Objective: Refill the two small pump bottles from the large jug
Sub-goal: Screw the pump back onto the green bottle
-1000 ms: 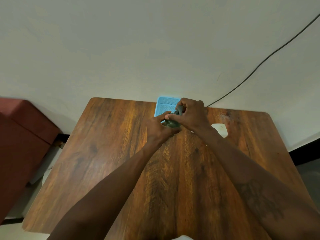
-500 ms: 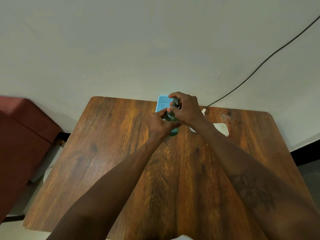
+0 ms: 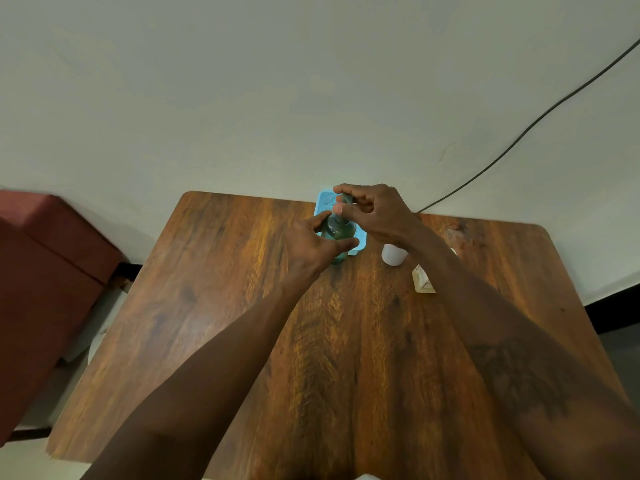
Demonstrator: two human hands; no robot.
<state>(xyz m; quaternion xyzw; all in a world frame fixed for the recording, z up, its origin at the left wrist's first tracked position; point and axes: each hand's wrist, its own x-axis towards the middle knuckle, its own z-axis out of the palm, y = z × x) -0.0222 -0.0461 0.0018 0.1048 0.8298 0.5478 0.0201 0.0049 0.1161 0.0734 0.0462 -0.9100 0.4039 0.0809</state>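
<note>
Brown wood table (image 3: pixel 242 306) sits by a plain wall, and a small green pump bottle (image 3: pixel 341 230) is between the two hands, just in front of a blue basket (image 3: pixel 323 199). The left hand (image 3: pixel 306 245) wraps round the bottle's fat middle, and the right hand (image 3: pixel 377 211) pinches the pump top (image 3: pixel 346 199) above it. I think the bottle is light, hard and a bit slippery, so hold the middle tight and twist only the top; a white bottle (image 3: pixel 393 254) waits under the right wrist.

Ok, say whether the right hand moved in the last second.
Yes. The right hand, pinching the pump, has shifted toward the wall, further over the blue basket.
</note>
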